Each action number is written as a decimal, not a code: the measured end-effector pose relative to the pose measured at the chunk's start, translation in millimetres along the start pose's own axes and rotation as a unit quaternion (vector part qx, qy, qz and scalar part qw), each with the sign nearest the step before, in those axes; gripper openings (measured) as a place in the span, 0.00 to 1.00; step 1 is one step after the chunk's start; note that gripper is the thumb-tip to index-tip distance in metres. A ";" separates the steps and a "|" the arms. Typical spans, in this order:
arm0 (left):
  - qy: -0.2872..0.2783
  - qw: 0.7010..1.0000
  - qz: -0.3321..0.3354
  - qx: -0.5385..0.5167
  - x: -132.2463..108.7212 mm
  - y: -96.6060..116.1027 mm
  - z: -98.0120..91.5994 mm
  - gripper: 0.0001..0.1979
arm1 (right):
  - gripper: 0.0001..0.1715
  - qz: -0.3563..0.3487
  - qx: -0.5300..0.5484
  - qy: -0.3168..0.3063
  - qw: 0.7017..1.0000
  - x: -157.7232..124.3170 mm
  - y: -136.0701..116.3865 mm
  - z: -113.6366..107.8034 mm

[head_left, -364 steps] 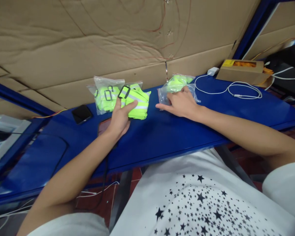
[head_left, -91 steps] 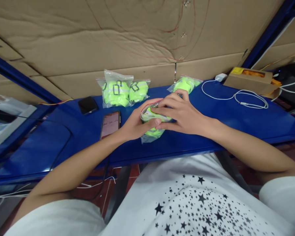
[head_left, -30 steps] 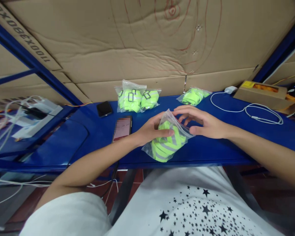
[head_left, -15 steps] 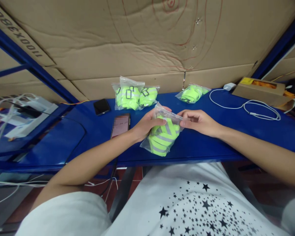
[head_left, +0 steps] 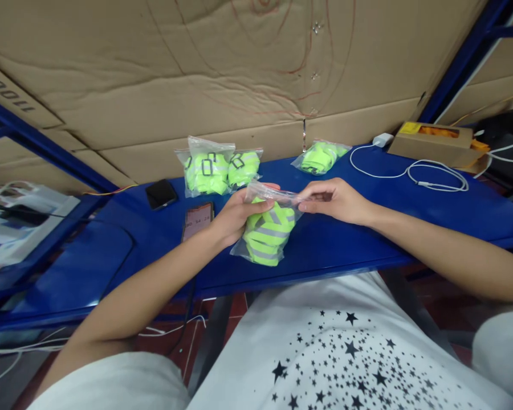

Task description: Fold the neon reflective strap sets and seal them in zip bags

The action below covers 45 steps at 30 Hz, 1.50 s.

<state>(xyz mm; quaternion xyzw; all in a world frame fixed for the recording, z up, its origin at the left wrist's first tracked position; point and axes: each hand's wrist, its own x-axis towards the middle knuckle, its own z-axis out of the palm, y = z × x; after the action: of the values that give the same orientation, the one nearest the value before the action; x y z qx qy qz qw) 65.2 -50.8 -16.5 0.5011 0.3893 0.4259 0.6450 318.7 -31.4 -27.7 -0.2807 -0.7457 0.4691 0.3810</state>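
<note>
At the near edge of a blue bench [head_left: 337, 245], I see a person in a white shirt [head_left: 337, 353] with black stars, who has both hands on one clear bag [head_left: 263, 225]. Inside this bag there is a folded bundle of yellow-green strap [head_left: 268, 236] with grey stripes. The left hand [head_left: 233, 219] holds the bag at its left side: the thumb lies flat on the front, and the other fingers go behind, where they are mostly hidden. The right hand [head_left: 336, 200] has its fingers close together, and they pinch the upper right corner of the bag near the opening. The bag is tilted, and I cannot tell whether its bottom touches the bench. Behind the hands, against the cardboard wall [head_left: 196, 80], a large filled bag [head_left: 207, 171] stands next to a smaller filled bag [head_left: 244, 169], and black buckles show in both. A third filled bag [head_left: 322, 158] lies apart from them, farther to the right. Just beside the left forearm there is a phone with a lit screen [head_left: 198, 219], and beyond it a dark phone [head_left: 161, 194]. On the right side of the bench, a white cable [head_left: 425, 184] makes a loop in front of an open cardboard box [head_left: 436, 151] with something orange inside.
</note>
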 end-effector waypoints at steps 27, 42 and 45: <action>0.050 0.979 0.182 0.073 -1.1 -14.2 4.6 0.24 | 0.18 -0.026 -0.099 0.119 0.988 -3.6 -11.6 0.6; 0.039 0.980 0.161 0.106 -13.3 -17.0 9.4 0.26 | 0.09 -0.027 -0.116 0.031 0.992 -7.2 -13.1 6.9; 0.028 0.981 0.157 0.112 -15.0 -17.9 9.5 0.27 | 0.09 -0.030 -0.116 0.033 0.992 -7.5 -12.7 9.4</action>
<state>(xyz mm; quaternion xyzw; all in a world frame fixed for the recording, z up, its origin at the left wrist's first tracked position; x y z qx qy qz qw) 71.9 -70.4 -31.0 0.6128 0.3694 0.4894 0.4985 314.3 -46.8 -20.9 -0.3158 -0.7903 0.3582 0.3839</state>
